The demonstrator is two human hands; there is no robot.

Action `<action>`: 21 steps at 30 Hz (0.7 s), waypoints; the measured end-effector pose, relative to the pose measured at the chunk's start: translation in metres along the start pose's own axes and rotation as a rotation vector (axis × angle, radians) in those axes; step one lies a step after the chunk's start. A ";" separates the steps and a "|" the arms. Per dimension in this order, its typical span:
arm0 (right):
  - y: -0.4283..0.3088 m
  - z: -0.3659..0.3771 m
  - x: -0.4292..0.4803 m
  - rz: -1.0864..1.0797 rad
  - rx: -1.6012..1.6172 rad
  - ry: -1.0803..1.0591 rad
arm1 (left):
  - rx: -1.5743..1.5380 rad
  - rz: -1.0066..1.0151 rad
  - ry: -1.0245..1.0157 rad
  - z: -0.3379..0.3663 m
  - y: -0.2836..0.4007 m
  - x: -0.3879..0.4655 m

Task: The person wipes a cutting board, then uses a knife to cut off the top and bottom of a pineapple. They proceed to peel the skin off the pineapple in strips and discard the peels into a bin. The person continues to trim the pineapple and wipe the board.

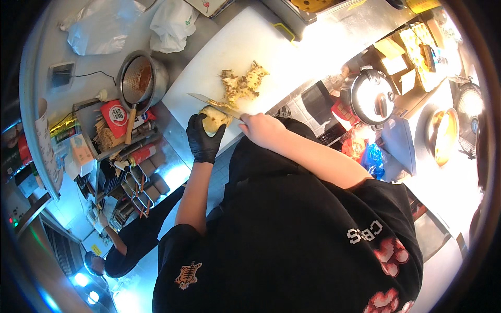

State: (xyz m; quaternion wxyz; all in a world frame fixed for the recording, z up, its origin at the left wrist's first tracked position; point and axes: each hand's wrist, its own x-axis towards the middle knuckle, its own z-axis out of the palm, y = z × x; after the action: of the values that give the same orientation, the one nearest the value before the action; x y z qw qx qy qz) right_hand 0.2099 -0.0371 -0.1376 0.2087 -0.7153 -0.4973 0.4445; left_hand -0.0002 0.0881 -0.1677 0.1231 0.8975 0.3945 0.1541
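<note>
A partly peeled pineapple [213, 119] rests on a long white cutting board [195, 74], near its front edge. My left hand [205, 139], in a black glove, grips the fruit from the left and front. In my bare right hand [261, 128] is a knife [213, 102]; its blade reaches leftward over the pineapple's far side. A strip of rind lies along the blade. Cut pieces of pineapple rind [240, 84] are heaped on the board just beyond the knife. How deep the edge sits in the fruit cannot be made out.
Left of the board stands a metal pot [158, 84] with a perforated ladle [135, 76]. A rack [88, 121] holds skewers and packets. Plastic bags [172, 25] lie at the back. A pressure cooker [372, 98] stands at right. Another person [133, 244] works at lower left.
</note>
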 end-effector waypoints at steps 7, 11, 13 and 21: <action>0.008 0.006 -0.007 0.042 0.026 -0.003 | 0.003 0.039 -0.021 -0.002 -0.002 0.003; 0.012 0.022 0.010 0.013 0.041 0.023 | -0.002 0.045 -0.017 -0.002 0.001 0.001; 0.009 0.026 0.028 0.020 0.048 0.021 | 0.000 0.046 -0.021 -0.004 -0.003 0.000; 0.050 0.024 0.020 -0.004 0.183 -0.018 | 0.011 0.013 -0.062 -0.002 -0.006 0.000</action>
State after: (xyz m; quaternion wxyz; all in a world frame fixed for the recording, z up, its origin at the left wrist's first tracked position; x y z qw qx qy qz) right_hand 0.2181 -0.0433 -0.1955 0.2694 -0.6881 -0.4580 0.4941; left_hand -0.0054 0.0923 -0.1681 0.1292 0.9050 0.3856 0.1248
